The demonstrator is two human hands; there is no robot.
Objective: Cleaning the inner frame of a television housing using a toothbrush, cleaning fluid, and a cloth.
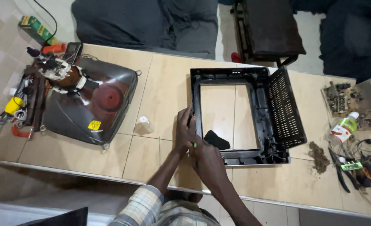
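One black frame [235, 117] lies flat on the table [164, 88]. The left hand [184, 130] presses spread fingers on its left edge. The right hand [206, 159] pinches a thin tool with a green tip [194, 145] — right beside it. One yellow sticker [94, 124] sits on the one dark picture tube [89, 100]. One small white bottle [144, 124] lies between.
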